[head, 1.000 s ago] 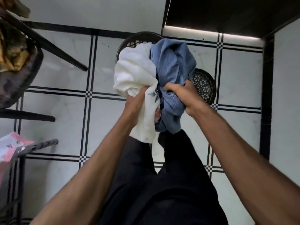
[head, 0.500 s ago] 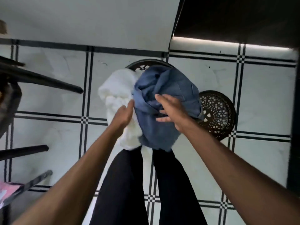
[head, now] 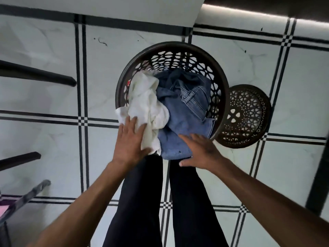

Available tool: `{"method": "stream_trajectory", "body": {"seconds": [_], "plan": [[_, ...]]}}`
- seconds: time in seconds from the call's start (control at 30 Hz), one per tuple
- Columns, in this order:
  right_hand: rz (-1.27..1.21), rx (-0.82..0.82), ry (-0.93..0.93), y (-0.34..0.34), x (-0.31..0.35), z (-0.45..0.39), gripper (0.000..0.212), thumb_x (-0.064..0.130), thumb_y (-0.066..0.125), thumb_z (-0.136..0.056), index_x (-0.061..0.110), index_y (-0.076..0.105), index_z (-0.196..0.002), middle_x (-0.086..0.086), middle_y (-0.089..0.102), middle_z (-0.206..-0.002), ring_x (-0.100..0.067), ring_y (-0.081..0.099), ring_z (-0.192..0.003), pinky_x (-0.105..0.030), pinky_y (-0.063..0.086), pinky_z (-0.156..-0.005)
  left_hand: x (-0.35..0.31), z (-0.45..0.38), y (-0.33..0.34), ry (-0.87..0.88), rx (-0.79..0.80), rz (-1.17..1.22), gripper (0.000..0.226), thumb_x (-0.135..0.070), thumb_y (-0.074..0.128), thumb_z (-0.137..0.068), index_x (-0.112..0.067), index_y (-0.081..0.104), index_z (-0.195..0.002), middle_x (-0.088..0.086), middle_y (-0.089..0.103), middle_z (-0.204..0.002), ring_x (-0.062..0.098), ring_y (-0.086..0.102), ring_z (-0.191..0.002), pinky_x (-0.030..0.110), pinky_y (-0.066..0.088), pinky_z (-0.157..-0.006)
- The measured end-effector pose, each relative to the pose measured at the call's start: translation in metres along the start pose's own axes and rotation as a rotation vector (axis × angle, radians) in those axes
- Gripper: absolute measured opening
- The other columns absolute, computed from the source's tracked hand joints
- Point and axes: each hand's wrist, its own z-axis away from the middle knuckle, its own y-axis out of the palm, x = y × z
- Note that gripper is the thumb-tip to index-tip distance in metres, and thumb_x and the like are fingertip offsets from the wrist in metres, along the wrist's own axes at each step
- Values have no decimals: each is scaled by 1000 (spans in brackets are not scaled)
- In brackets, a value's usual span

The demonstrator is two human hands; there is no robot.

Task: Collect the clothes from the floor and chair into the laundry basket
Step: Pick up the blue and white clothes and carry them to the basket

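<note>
Both bare arms reached forward and down from the bottom corners of the view, converging toward the middle. The left hand (head: 130,139) was spread flat, palm down, fingers extended and slightly apart. The right hand (head: 200,150) was likewise flat and palm down, fingers splayed forward, thumb pointing inward. Two legs in dark trousers stood between the forearms.

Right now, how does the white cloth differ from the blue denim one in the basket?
The white cloth is plain and sits on the left; the blue denim garment shows stitched seams and a pocket and fills the right. The left hand lies open on the white one; the right hand is open over the denim. Both are crumpled and spill over the basket's near rim.
</note>
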Motion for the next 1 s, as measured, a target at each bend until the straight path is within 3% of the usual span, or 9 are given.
{"method": "stream_trajectory", "body": {"seconds": [0.1,0.2,0.3,0.37,0.53,0.63,0.8,0.87,1.0], "plan": [[264,32,-49,11,10,-7,89,47,83,-68,26,43,-145,-13,49,-138,-32,49,-126,-42,40,-102,14,6,9,87,195,-208,71,-36,95,-48,-16,73,-113,17,67,-127,39,59,-126,50,50,-100],[329,-65,-130,-4,24,-19,35,17,79,-76,15,67,-109,-12,66,-110,-32,65,-103,-37,47,-84,13,-5,-13,132,90,-182,39,-14,88,-54,-17,75,-90,6,73,-88,32,69,-88,35,57,-66],[419,166,-142,-23,34,-28,21,11,58,-94,11,66,-114,-9,67,-121,-30,64,-114,-35,46,-88,9,-33,-40,113,13,-48,34,-17,72,-77,-25,70,-110,6,72,-102,33,68,-100,38,52,-76],[357,155,-133,-33,33,-30,16,13,55,-95,17,67,-105,-9,69,-118,-29,65,-111,-32,45,-83,8,-51,-53,69,-20,148,30,-16,66,-84,-26,71,-112,5,74,-107,32,68,-102,38,53,-82],[-350,-389,168,-71,14,-43,4,15,62,-94,19,60,-95,3,62,-80,-22,64,-82,-25,41,-62,-9,-83,-68,-203,-172,1019,22,-8,60,-89,-19,69,-105,-2,68,-95,19,66,-87,31,55,-73],[-589,-753,287,-101,-2,-52,15,5,54,-97,13,60,-108,2,63,-93,-17,62,-88,-16,41,-62,-24,-96,-69,-364,-212,1263,37,-13,60,-93,-20,56,-130,1,61,-120,20,63,-106,33,55,-85],[-414,-684,61,-102,4,-63,51,4,60,-91,14,49,-140,-9,48,-145,-22,48,-130,-16,42,-96,-35,-86,-59,-194,-39,697,54,-30,54,-100,-15,39,-149,12,34,-157,29,46,-137,40,38,-114],[-285,-696,-45,-91,15,-65,52,6,58,-89,14,50,-140,-12,46,-148,-29,44,-135,-36,43,-108,-35,-75,-52,-94,49,550,57,-30,52,-101,-12,36,-152,12,32,-159,31,42,-140,38,33,-115],[-276,-261,30,-61,27,-59,40,21,52,-96,23,55,-136,-13,64,-128,-36,60,-114,-36,46,-83,-25,-58,-36,-10,352,353,60,-36,50,-101,-10,34,-153,12,39,-158,29,40,-144,35,32,-116]]}}
